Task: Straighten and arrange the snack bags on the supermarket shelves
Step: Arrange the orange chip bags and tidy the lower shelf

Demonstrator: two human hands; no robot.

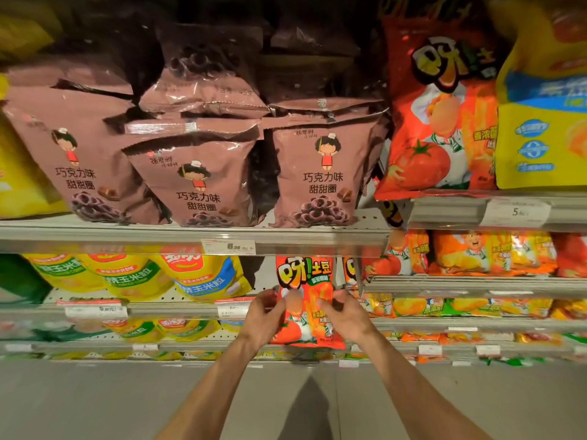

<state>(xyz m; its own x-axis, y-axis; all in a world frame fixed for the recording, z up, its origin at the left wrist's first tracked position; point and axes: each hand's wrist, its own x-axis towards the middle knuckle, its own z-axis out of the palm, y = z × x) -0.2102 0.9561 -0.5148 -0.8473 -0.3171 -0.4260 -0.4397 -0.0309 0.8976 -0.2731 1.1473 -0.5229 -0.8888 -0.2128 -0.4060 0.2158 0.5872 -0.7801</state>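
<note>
With the left hand (265, 315) and right hand (344, 315) both pinching the orange bag (306, 300), set it upright beside the yellow bags (203, 277) at left.

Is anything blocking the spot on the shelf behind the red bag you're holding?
Nothing visible blocks it. Both the left hand and the right hand grip the red snack bag in front of a gap on the shelf, between the yellow corn bags and another red bag.

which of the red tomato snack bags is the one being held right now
The small red tomato bag in front of the lower shelves, gripped by the left hand and right hand; the others sit on shelves untouched.
</note>
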